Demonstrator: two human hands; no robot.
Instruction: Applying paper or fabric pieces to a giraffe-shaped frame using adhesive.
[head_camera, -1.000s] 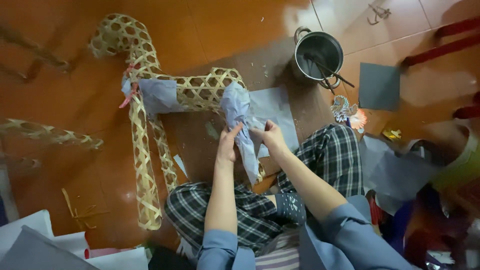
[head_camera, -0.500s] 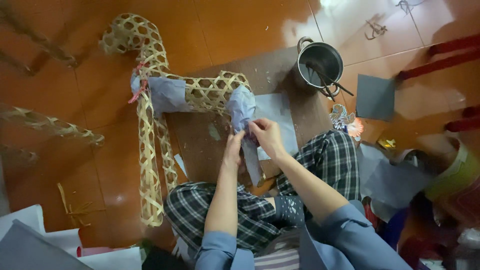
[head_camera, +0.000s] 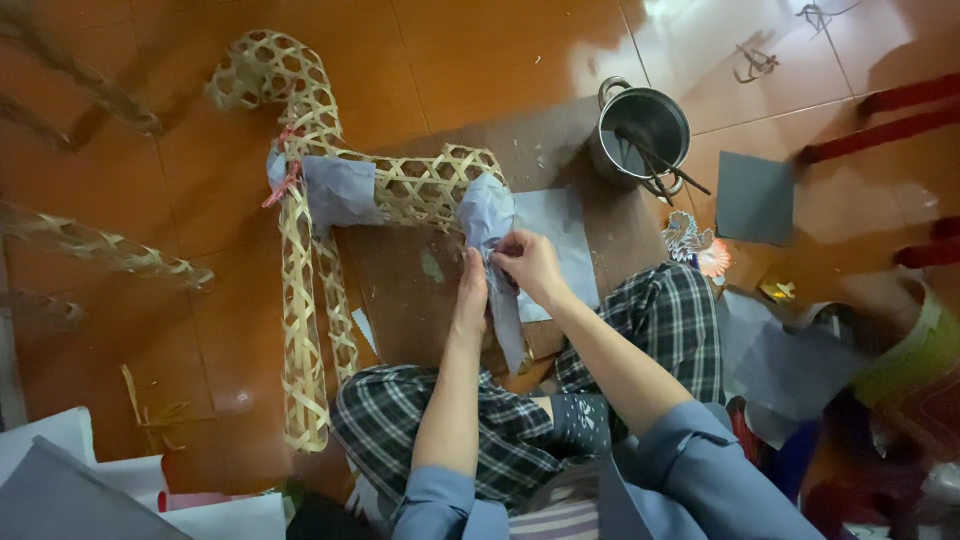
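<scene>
Woven bamboo frame (head_camera: 400, 185), animal-shaped w/ long legs, lying on its side on a brown board (head_camera: 400, 290) on the orange tile floor, right in front of the person's crossed legs. Grey-blue paper (head_camera: 490, 215) is going over the frame's rear end. Left hand (head_camera: 470, 295) is flat against the hanging strip, fingers together; right hand (head_camera: 530, 265) has fingertips pinched on the paper edge just beside it. Another grey patch (head_camera: 335, 190) already sits near the neck. Metal pot (head_camera: 645, 130) w/ sticks in it is further back, loose grey sheet (head_camera: 755, 195) off to the side. Risk imo: the paper looks thin, tug too hard & it tears or wrinkles over the open weave.
</scene>
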